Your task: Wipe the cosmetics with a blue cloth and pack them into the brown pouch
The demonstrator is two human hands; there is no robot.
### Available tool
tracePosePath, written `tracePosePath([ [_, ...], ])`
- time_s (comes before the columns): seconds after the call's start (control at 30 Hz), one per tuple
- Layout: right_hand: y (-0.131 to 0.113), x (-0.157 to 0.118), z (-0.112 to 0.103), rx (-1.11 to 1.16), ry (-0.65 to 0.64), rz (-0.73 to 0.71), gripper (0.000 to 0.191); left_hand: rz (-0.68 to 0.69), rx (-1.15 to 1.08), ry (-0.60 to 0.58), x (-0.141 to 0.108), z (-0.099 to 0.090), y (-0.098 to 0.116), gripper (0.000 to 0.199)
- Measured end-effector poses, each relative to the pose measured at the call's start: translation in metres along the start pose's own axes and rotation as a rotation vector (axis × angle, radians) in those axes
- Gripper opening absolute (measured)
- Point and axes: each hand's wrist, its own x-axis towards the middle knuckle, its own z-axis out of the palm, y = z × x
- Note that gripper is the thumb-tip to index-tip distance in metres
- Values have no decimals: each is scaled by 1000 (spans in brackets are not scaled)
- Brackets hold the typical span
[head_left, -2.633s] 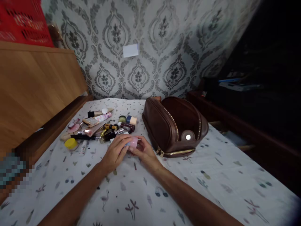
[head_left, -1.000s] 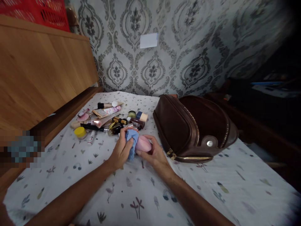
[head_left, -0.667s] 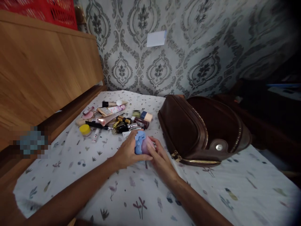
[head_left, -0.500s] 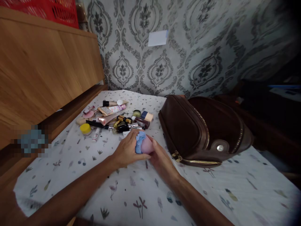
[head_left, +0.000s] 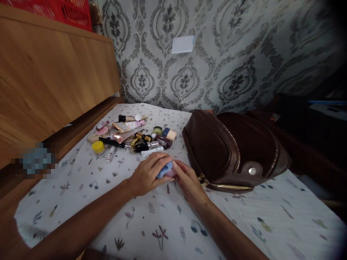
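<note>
My left hand [head_left: 148, 174] is closed around a crumpled blue cloth [head_left: 164, 169], its fingers laid over the top. Pressed against the cloth is a smooth, rounded pink item [head_left: 171, 173], mostly covered by my fingers, so its kind is unclear. From the other side, my right hand [head_left: 189, 182] grips the pink item between thumb and fingers. Both hands meet just above the patterned white sheet [head_left: 151, 224]. Right behind them lies a white tube [head_left: 152, 151], at the near edge of a pile of cosmetics.
A brown leather bag [head_left: 211, 144] with gold zips stands to the right, partly unzipped. Several cosmetics lie at the back left, including a yellow-lidded jar [head_left: 98, 146] and a dark red bottle [head_left: 163, 141]. A wooden cabinet [head_left: 59, 72] borders the left; patterned wallpaper [head_left: 184, 83] rises behind.
My left fingers have come down over the blue cloth, and my right fingers have curled further round the pink item. Less of both shows now. The white tube behind is more visible.
</note>
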Motion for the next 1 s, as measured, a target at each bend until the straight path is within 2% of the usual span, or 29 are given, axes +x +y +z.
tracePosePath([
  [0.17, -7, -2, 4, 88, -31, 40, 46, -150, -144, -6, 2, -4, -4, 71],
  [0.27, -9, -3, 6, 152, -80, 26, 42, -264, -337, -13, 5, -9, 0, 58],
  [0.4, -11, -3, 7, 219, -133, 7, 37, -448, -560, 55, 10, -14, 6, 48],
  [0.47, -12, -2, 6, 238, -140, 2, 37, -498, -568, 102, 12, -15, 3, 42],
  [0.63, -12, -2, 4, 257, -94, -15, 38, -539, -300, 268, 14, -22, -15, 32],
  [0.7, -12, -3, 4, 275, -106, -3, 37, -574, -329, 307, 14, -23, -19, 34],
  [0.8, -12, -4, 5, 294, -144, 30, 36, -637, -487, 330, 14, -20, -19, 30],
  [0.9, -10, -4, 6, 299, -130, 45, 36, -696, -753, 263, 12, -16, -15, 33],
  [1.0, -11, -4, 5, 311, -116, 55, 36, -652, -976, 47, 10, -16, -9, 50],
])
